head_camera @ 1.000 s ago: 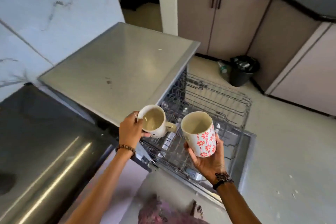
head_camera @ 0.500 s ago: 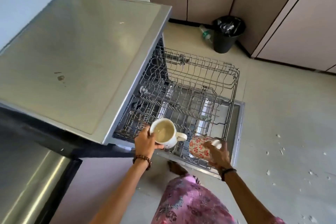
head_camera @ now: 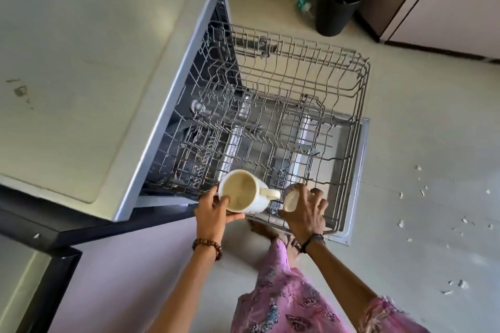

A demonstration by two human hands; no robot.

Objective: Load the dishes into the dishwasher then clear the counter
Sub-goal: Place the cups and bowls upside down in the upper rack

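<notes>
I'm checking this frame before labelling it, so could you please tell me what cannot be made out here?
All in the head view:
- Second cup: mostly covered by the right hand; its pattern and whether it rests on the rack cannot be told.
- Dishwasher interior: hidden under the countertop.
- White cup in the left hand: its outer side faces away.
- White bits on the floor: too small to identify.

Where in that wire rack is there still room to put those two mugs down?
Nearly everywhere: the rack holds no dishes. Its far half, toward the bin, is bare wire, and so is the right side along the rim. It is crowded only at the near edge, where the left hand holds the white mug and the right hand lowers the other mug.
</notes>
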